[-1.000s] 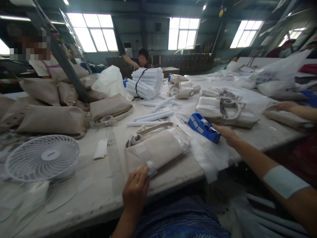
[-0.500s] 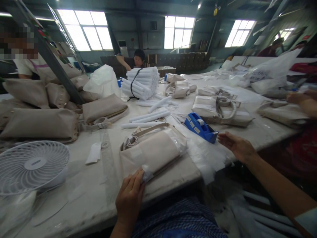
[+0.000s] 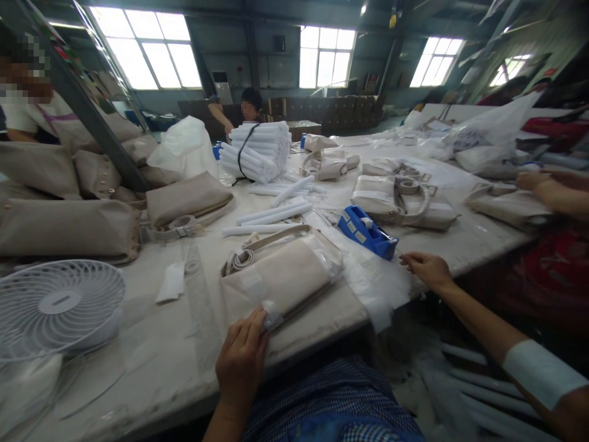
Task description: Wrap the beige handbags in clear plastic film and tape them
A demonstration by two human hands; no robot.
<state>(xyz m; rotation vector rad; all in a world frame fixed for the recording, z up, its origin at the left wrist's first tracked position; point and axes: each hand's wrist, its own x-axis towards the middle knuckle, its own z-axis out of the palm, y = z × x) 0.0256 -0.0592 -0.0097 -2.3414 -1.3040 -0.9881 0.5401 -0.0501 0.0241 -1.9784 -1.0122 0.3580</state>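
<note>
A beige handbag in clear plastic wrap lies flat at the table's front edge, its strap coiled at the upper left. My left hand is closed at its near corner, fingers pressed on the bunched plastic wrap. Right of the bag stands a blue tape dispenser. Just off its cutting end, my right hand pinches with thumb and forefinger; a short bit of clear tape seems to run between them, though it shows faintly. Thin white plastic sheets lie between the bag and the dispenser.
White foam tubes lie loose behind the bag, near a tied bundle. More beige bags are heaped left, behind a white fan. Wrapped bags lie to the right, near another person's hands. A slanted metal post rises at left.
My right hand has closed from spread fingers into a pinch at the dispenser's end. My left hand stays on the bag's corner. The whole view has shifted slightly.
</note>
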